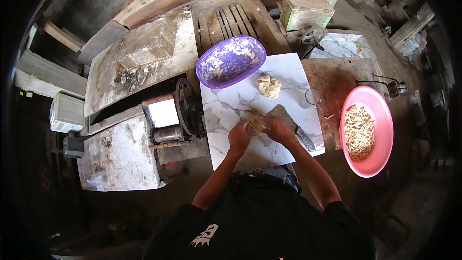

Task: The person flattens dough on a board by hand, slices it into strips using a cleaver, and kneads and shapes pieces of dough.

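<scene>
Low over the marble-patterned board [221, 110], my left hand [239, 136] and my right hand [279, 131] are close together, fingers closed on a small bundle of pale yellow dough strips [257, 126] between them. The strips lie side by side; my fingers hide their ends. Just beyond my right hand is a flat, broad-bladed cleaver [283, 114], its dark handle towards the board's right edge. A lump of dough [268, 86] sits farther back. Behind it, a purple basin [231, 62] smeared with dough rests over the board's far left corner.
A clear glass [312, 97] stands at the board's right edge. Farther right is a pink basin [382, 135] partly filled with short dough sticks [358, 132]. To the left stands a machine with a dark flywheel [187, 106]. A wire rack [149, 43] lies on the far left table.
</scene>
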Demonstrator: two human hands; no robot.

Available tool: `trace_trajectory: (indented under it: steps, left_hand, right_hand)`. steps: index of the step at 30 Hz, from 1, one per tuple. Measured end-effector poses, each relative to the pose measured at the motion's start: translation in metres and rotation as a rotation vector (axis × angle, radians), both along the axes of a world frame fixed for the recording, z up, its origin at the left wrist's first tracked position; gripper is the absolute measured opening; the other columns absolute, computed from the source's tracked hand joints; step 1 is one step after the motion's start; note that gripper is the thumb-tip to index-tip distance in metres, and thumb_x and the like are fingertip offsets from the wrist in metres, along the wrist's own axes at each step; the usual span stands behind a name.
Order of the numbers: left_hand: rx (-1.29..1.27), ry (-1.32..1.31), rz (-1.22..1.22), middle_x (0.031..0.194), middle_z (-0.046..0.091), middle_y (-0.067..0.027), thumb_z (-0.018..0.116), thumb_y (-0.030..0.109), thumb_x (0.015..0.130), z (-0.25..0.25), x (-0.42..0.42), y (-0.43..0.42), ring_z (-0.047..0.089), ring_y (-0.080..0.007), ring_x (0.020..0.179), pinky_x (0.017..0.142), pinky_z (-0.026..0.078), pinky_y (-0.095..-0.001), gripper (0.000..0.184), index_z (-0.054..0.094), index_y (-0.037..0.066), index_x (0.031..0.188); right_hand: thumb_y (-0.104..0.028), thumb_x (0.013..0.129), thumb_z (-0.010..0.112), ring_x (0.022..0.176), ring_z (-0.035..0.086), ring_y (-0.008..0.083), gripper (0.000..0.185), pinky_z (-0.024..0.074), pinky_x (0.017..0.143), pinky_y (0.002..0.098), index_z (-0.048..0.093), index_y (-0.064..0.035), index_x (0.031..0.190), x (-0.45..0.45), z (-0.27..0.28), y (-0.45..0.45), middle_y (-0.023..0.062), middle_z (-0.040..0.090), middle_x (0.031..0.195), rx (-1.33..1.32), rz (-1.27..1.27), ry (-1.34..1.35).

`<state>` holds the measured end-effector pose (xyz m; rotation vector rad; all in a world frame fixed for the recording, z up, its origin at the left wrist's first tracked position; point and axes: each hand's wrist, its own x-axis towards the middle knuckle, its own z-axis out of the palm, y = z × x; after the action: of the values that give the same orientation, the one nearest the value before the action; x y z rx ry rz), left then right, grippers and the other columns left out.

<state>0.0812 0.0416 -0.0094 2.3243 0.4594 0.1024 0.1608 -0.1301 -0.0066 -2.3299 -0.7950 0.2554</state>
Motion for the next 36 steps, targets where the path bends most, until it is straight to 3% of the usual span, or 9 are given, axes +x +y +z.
trace_trajectory:
  steps: [5,11,17,20,23,25,27,32,36]
  left_hand:
    - [-0.089,0.015,0.026,0.093,0.069,-0.0174,0.059,0.029,0.089,-0.009,0.002,0.008,0.066,-0.0355,0.089,0.079,0.051,-0.0439,0.029,0.067,0.004,0.102]
    - [-0.138,0.085,0.023,0.093,0.069,-0.0174,0.059,0.032,0.09,-0.017,-0.006,0.013,0.066,-0.0346,0.089,0.078,0.051,-0.0428,0.032,0.066,0.003,0.1]
    - [-0.315,0.066,0.04,0.09,0.068,-0.0179,0.055,0.032,0.094,0.006,-0.033,0.002,0.066,-0.0342,0.086,0.078,0.05,-0.0413,0.033,0.063,0.0,0.101]
    - [-0.281,-0.018,0.036,0.086,0.068,-0.0155,0.056,0.03,0.095,0.005,-0.046,-0.002,0.066,-0.0272,0.076,0.07,0.052,-0.0365,0.033,0.062,-0.002,0.101]
    - [-0.587,0.053,0.202,0.075,0.062,-0.0057,0.056,0.028,0.097,0.007,-0.053,-0.007,0.058,-0.0105,0.062,0.056,0.049,-0.0264,0.03,0.06,-0.002,0.102]
    - [-0.602,0.072,0.245,0.073,0.06,-0.0042,0.056,0.029,0.098,0.015,-0.056,-0.008,0.055,-0.0094,0.058,0.055,0.048,-0.0258,0.031,0.059,-0.002,0.102]
    - [-0.645,0.064,0.305,0.072,0.059,-0.0033,0.055,0.03,0.098,0.008,-0.058,-0.007,0.054,-0.0088,0.056,0.053,0.046,-0.0254,0.031,0.059,-0.001,0.101]
    - [-0.556,0.037,0.41,0.066,0.058,-0.0045,0.055,0.029,0.097,0.009,-0.059,-0.006,0.053,-0.0108,0.053,0.051,0.045,-0.0278,0.03,0.06,-0.001,0.097]
    - [-0.275,0.049,0.319,0.069,0.061,-0.0088,0.057,0.028,0.096,0.037,-0.056,-0.021,0.057,-0.0152,0.059,0.055,0.046,-0.0316,0.031,0.06,-0.002,0.097]
  right_hand:
    - [-0.011,0.079,0.069,0.088,0.064,0.0385,0.023,0.0529,0.077,0.0439,0.066,-0.0038,0.101,0.002,-0.023,0.003,0.019,0.066,0.093,0.064,0.031,-0.146]
    - [-0.009,0.082,0.066,0.079,0.064,0.0373,0.012,0.0526,0.072,0.0427,0.069,-0.0036,0.092,-0.019,0.038,-0.019,0.0167,0.066,0.09,-0.008,-0.094,0.049]
    - [-0.011,0.083,0.066,0.082,0.066,0.0275,0.017,0.0526,0.074,0.0371,0.071,-0.005,0.099,-0.048,0.067,-0.085,0.0147,0.068,0.093,0.057,-0.161,0.272]
    - [-0.006,0.084,0.066,0.08,0.065,0.0187,0.015,0.0518,0.072,0.0321,0.07,-0.0049,0.098,-0.056,0.087,-0.125,0.0101,0.069,0.094,0.177,-0.332,0.306]
    - [-0.003,0.087,0.061,0.086,0.062,0.0137,0.017,0.0502,0.073,0.0294,0.069,-0.0045,0.102,-0.053,0.1,-0.184,0.0062,0.067,0.098,0.309,-0.462,0.34]
    - [-0.002,0.088,0.059,0.087,0.061,0.0123,0.016,0.0494,0.071,0.0269,0.068,-0.0004,0.102,-0.048,0.141,-0.216,0.0059,0.066,0.097,0.469,-0.462,0.331]
    - [-0.001,0.088,0.058,0.073,0.057,0.0078,0.017,0.0458,0.063,0.0232,0.067,0.0,0.102,-0.039,0.15,-0.252,0.0037,0.066,0.09,0.483,-0.673,0.236]
    - [-0.002,0.09,0.053,0.088,0.06,0.0112,0.035,0.0509,0.071,0.0255,0.059,0.0004,0.124,-0.006,0.098,-0.365,0.0064,0.064,0.105,0.597,-0.946,0.3]
    - [-0.002,0.081,0.054,0.105,0.063,0.0262,0.044,0.0521,0.084,0.0367,0.059,-0.0005,0.124,0.009,-0.008,-0.481,0.022,0.055,0.129,0.103,-1.02,0.172]
